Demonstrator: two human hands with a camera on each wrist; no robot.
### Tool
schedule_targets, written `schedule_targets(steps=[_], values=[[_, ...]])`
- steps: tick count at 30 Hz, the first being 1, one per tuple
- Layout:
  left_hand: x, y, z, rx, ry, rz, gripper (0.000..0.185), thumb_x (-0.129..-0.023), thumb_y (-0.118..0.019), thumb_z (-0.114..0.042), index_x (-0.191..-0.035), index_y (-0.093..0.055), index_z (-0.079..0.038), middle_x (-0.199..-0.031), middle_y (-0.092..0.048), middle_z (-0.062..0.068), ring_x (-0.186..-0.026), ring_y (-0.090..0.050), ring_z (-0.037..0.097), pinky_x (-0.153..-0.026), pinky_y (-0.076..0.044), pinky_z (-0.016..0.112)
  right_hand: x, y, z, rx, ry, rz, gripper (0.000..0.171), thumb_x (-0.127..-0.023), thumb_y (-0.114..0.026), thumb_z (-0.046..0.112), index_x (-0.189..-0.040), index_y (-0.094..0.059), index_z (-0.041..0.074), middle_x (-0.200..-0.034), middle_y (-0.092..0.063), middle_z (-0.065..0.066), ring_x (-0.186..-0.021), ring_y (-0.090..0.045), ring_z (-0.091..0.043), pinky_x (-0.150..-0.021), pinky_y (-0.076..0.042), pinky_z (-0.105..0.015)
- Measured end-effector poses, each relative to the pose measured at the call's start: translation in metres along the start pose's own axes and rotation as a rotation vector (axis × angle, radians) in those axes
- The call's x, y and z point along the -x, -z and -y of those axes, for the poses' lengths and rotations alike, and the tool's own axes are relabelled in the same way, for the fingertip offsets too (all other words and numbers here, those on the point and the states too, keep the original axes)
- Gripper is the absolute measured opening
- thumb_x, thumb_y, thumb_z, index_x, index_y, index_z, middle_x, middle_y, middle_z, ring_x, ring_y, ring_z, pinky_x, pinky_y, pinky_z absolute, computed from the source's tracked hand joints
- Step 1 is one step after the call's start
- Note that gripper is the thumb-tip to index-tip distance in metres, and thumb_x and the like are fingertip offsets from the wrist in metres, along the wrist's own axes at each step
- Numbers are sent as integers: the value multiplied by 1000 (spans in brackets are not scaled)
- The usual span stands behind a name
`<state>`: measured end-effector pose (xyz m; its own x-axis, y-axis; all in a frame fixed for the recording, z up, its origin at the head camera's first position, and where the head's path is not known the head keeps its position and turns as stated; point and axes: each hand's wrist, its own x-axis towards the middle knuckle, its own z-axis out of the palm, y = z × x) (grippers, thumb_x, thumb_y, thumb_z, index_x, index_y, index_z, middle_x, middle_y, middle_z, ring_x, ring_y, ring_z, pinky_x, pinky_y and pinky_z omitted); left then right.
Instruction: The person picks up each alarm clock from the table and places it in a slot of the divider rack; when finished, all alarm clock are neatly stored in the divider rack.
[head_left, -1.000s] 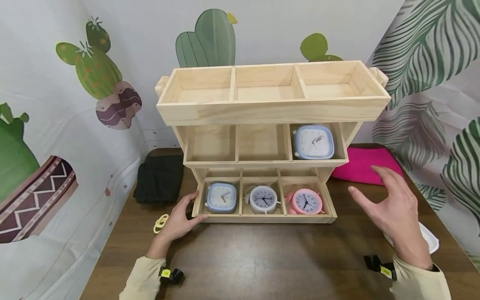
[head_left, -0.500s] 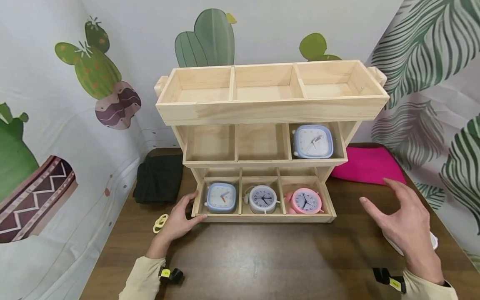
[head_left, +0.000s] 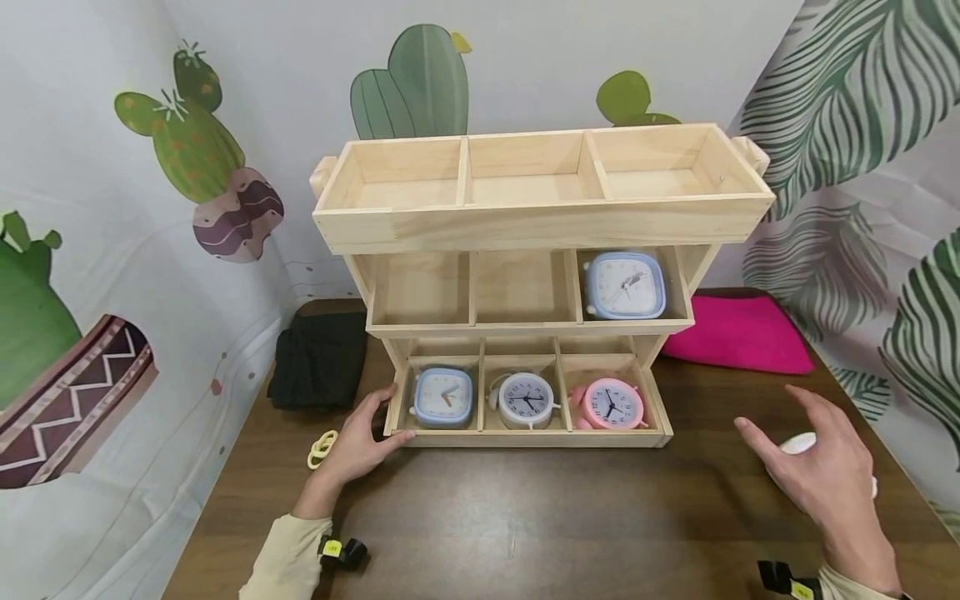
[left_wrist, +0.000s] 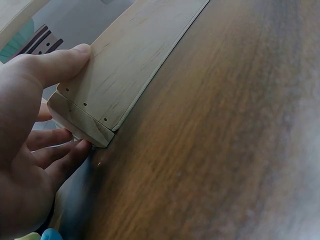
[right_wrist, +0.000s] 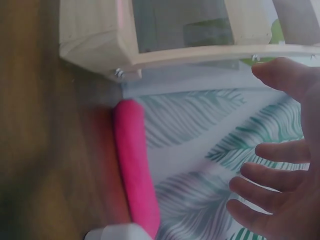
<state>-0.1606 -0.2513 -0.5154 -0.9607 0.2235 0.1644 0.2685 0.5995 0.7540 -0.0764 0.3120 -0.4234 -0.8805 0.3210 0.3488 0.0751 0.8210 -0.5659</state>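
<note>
A three-tier wooden rack (head_left: 540,225) stands on the table, each tier split into three compartments. My left hand (head_left: 354,446) grips the front left corner of its bottom tier, thumb on the front board (left_wrist: 125,65) and fingers round the side. In that tier sit a blue square alarm clock (head_left: 443,397), a white round alarm clock (head_left: 527,398) and a pink round alarm clock (head_left: 612,403). Another blue alarm clock (head_left: 626,286) lies in the middle tier's right compartment. My right hand (head_left: 825,462) hovers with spread fingers above a white object (head_left: 799,442), which it partly hides.
Black folded cloth (head_left: 318,358) lies left of the rack, and a bright pink cloth (head_left: 738,335) lies to its right. Pale yellow rings (head_left: 322,448) rest on the table (head_left: 517,525) near my left wrist. A printed curtain (head_left: 540,67) hangs behind.
My right hand has moved right and toward the table's near side, with its fingers still spread. The left hand has kept its place on the rack's corner.
</note>
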Motion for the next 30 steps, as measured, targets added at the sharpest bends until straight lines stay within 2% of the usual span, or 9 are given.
schedule_targets(steps=[6,12,17,24,30], values=[[0,1,1,-6,0,-7,81,-79,-82,-33,-143,-42,-5,-142,-48,14,-123,-55,31,-96,-52,44,3,-1,-13,-20,-26,0,77,-77,-80,34,-137,-50,-1,-136,-48,-32,-127,-42,-49,-100,-30,-68],[1,2,3,-13,-1,-8,81,-79,-82,-35,-143,-42,-6,-142,-48,14,-122,-55,32,-96,-52,45,9,-4,-25,-10,-66,8,76,-77,-80,34,-136,-51,-2,-134,-49,-33,-122,-44,-49,-94,-33,-67],[2,3,4,-7,-5,-14,81,-79,-82,-35,-143,-42,-6,-142,-48,14,-122,-56,32,-95,-52,45,12,-7,-35,-3,-108,-3,80,-74,-82,35,-138,-49,-1,-138,-46,-32,-124,-42,-48,-93,-33,-67],[1,0,4,-7,-23,-14,80,-80,-82,-34,-143,-42,-5,-141,-48,15,-122,-56,32,-95,-52,45,20,-1,-55,83,-170,56,91,-76,-79,41,-142,-38,-6,-141,-37,-35,-129,-34,-53,-97,-29,-71],[1,-2,3,3,-22,-15,80,-79,-82,-33,-143,-43,-5,-142,-47,14,-124,-53,32,-96,-51,46,21,1,-66,99,-181,44,90,-75,-80,40,-138,-40,-8,-138,-38,-37,-128,-32,-55,-99,-27,-71]])
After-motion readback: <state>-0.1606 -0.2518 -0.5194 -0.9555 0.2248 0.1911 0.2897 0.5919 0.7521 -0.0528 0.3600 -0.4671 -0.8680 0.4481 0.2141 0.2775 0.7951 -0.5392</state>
